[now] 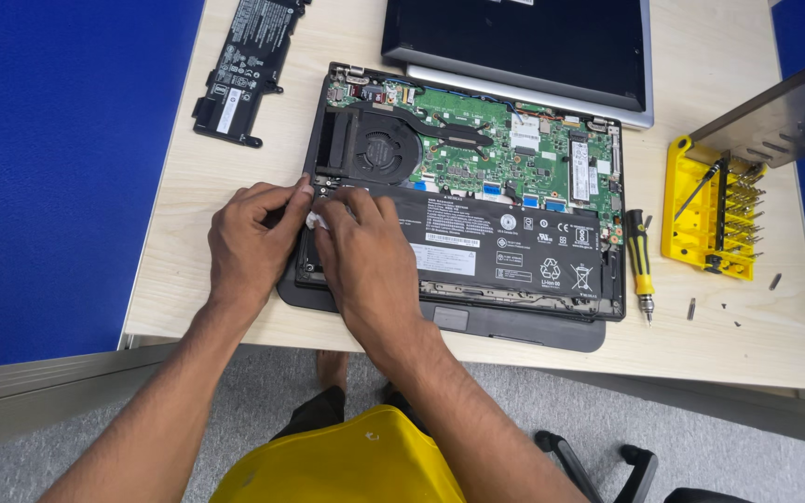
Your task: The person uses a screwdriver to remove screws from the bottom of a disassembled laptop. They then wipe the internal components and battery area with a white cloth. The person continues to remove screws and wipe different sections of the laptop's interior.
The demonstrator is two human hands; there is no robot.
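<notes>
**Both hands at the battery's left end, inside the opened laptop**

The black battery pack (500, 244) lies seated in the front half of the open laptop base (514, 328), its long body running left to right below the green circuit board (505, 149). Both hands meet at its left end, just below the round cooling fan (381, 149). The left hand (249, 244) has its fingers curled, the tips pressed onto the chassis edge by the fan. The right hand (365, 256) lies over the pack's corner, thumb and forefinger pinched on a small pale piece (317, 221) — a tab, a connector or a bit of tape, too small to tell which.

Judging by this, the step in hand is work at the battery's connection or fixing at that corner. The pack sits flat in its bay, so it looks neither lifted nor loose. The next move would seem to call for a fine, steady pull or press on that small piece, with the other hand bracing the base — force kept low, since the board lies just beside.

Further out on the worktop (179, 279): a second, narrower battery (244, 65) at the far left, a closed laptop (524, 51) behind the base, a yellow-and-black screwdriver (640, 265) to the right, and a yellow bit case (705, 219) with its clear lid up. A few loose screws (691, 307) lie near it.
</notes>
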